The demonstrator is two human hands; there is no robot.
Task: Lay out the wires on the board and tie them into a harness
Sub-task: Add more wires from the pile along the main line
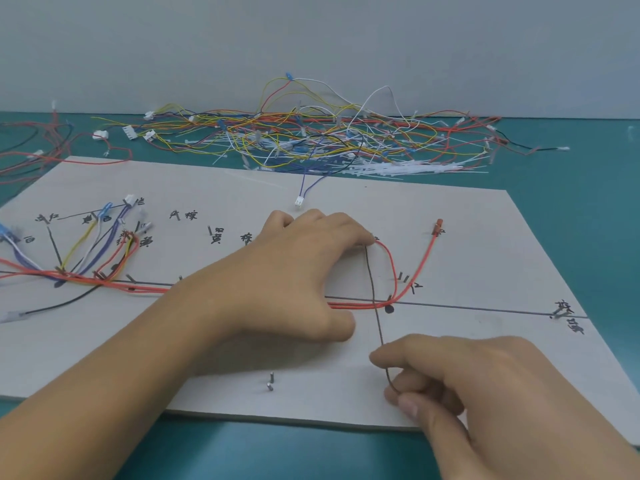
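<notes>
On the board [478,244], the brown wire [371,282] is pinched between the right hand's [485,386] thumb and fingers near the front edge. The red wire [394,268] is pressed down by the left hand [294,271], fingers together.

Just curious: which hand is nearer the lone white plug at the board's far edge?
Left. The left hand sits just in front of the white plug; the right hand, pinching a dark wire, is by the near edge of the board.

Red wire [420,268], grey board [450,230], teal table [595,202]
</notes>
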